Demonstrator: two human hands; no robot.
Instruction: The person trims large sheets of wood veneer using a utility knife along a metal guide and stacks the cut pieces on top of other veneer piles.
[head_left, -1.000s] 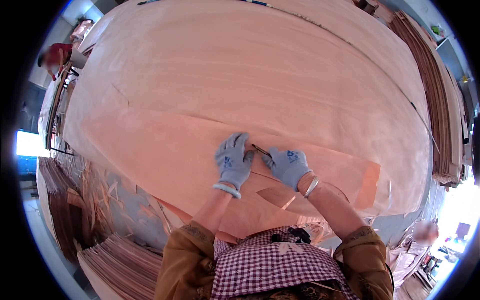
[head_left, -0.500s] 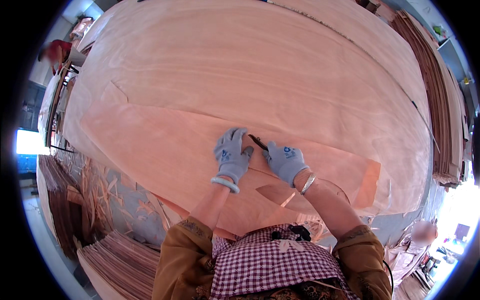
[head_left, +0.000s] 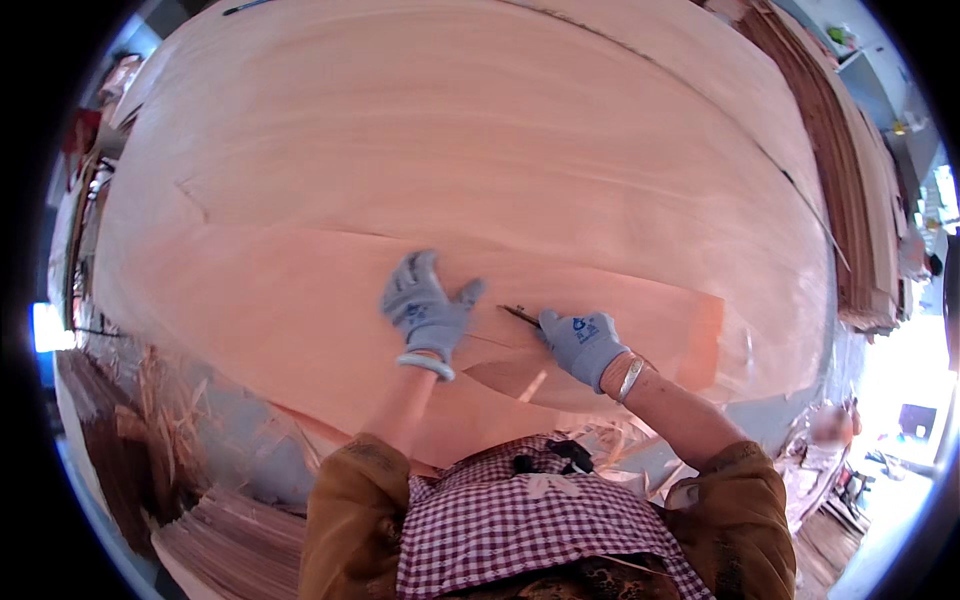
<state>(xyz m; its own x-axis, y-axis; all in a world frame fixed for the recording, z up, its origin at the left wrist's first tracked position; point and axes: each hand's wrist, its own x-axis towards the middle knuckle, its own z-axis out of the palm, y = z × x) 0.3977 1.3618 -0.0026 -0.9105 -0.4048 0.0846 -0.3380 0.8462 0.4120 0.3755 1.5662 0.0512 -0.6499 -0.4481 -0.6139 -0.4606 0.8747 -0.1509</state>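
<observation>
Fingers spread and holding nothing, my left hand [head_left: 428, 305] is over the sheet [head_left: 285, 300], which lies on the near part of the wide board [head_left: 480, 140]; whether it presses, I cannot tell. My right hand [head_left: 582, 345] is closed round the knife [head_left: 518, 316], its tip pointing toward my left. A thin split [head_left: 490, 340] shows just below, so I judge the cutting begun but unfinished; how much is left is unclear.
</observation>
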